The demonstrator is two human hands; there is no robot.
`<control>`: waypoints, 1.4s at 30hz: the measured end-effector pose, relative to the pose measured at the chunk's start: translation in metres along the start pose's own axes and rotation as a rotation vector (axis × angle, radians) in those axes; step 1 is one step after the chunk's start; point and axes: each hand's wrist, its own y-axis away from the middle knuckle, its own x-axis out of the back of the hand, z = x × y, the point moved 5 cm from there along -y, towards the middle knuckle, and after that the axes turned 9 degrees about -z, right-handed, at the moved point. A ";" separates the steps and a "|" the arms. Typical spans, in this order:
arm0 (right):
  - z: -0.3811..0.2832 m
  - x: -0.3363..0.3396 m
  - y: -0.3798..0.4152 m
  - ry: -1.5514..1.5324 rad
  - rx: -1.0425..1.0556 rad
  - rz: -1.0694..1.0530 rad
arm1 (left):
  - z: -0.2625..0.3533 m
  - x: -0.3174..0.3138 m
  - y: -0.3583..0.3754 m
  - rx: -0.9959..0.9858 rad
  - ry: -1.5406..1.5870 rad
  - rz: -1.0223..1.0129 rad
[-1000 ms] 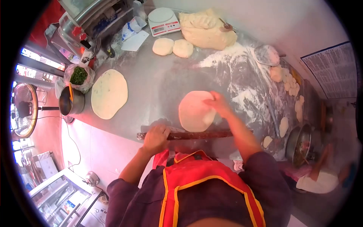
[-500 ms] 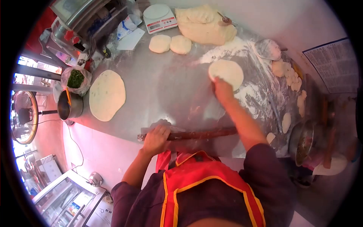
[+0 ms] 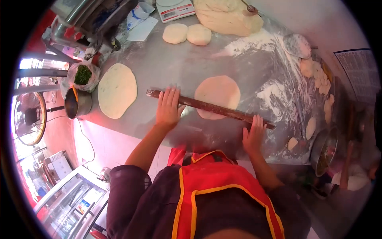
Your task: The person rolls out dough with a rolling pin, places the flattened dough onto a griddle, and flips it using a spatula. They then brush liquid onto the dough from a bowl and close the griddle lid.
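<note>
While left grip point(image 3: 168, 108) and right grip point(image 3: 254, 137) rest open-fingered on one rolling pin point(image 3: 211, 107), one dough disc point(image 3: 217, 89) lies between. Beyond: two dough lumps point(image 3: 175, 33).

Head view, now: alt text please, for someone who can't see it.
A person's left hand and right hand rest on a dark rolling pin slanting across a dough round on a floury gray worktop. A larger flat dough piece lies to the left, and two thick dough pieces sit farther back, near a scale.
</note>
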 end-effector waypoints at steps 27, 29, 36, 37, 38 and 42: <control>0.008 0.004 -0.105 0.081 -0.011 0.103 | -0.012 0.008 -0.084 -0.067 -0.185 0.031; -0.002 -0.009 -0.043 0.108 0.049 0.027 | -0.013 0.000 -0.027 -0.064 -0.158 -0.090; -0.019 -0.015 -0.181 -0.568 -0.147 -0.077 | -0.013 0.005 0.024 -0.140 0.031 -0.221; -0.023 -0.024 -0.214 -0.648 -0.292 -0.220 | -0.007 0.015 0.032 -0.122 0.032 -0.234; -0.017 -0.039 -0.242 -0.674 -0.230 -0.337 | -0.002 0.019 0.043 -0.105 0.032 -0.254; -0.066 -0.048 -0.286 -0.535 0.096 -0.781 | 0.007 0.025 0.086 -0.014 0.091 -0.215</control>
